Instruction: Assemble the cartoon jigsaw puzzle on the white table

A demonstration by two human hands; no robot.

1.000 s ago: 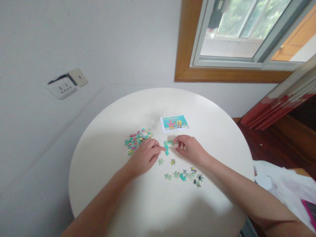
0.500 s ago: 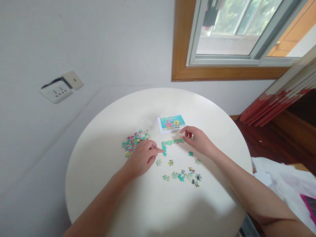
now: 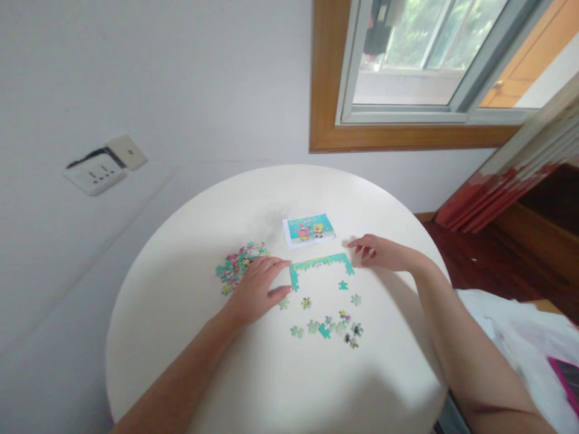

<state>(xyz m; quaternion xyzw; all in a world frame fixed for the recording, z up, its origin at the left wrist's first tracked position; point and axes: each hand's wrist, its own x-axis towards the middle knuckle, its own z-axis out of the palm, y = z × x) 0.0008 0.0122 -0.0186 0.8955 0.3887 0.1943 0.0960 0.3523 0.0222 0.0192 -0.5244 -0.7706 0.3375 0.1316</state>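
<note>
A partly joined jigsaw puzzle frame (image 3: 320,261) lies on the white table, its teal pieces forming a top strip with two short sides. My left hand (image 3: 259,288) rests at its left side, thumb and fingers spread, fingertips by the left edge. Beyond the right corner, my right hand (image 3: 377,252) hovers low or touches the table, fingers loosely parted with nothing visible in them. Under and behind the left hand is a heap of mixed puzzle pieces (image 3: 237,265). A loose teal piece (image 3: 343,285) lies below the right corner.
Above the puzzle lies a picture card (image 3: 309,229) with cartoon figures. Several loose pieces (image 3: 324,330) are scattered nearer me on the round table (image 3: 253,386). Behind stand a wall with a socket (image 3: 96,173) and a window (image 3: 407,60). A white plastic bag (image 3: 493,331) is at right.
My right hand has moved right, off the puzzle's top strip, uncovering the right corner. My left hand has changed from a pointing finger to spread fingers. The view has shifted slightly.
</note>
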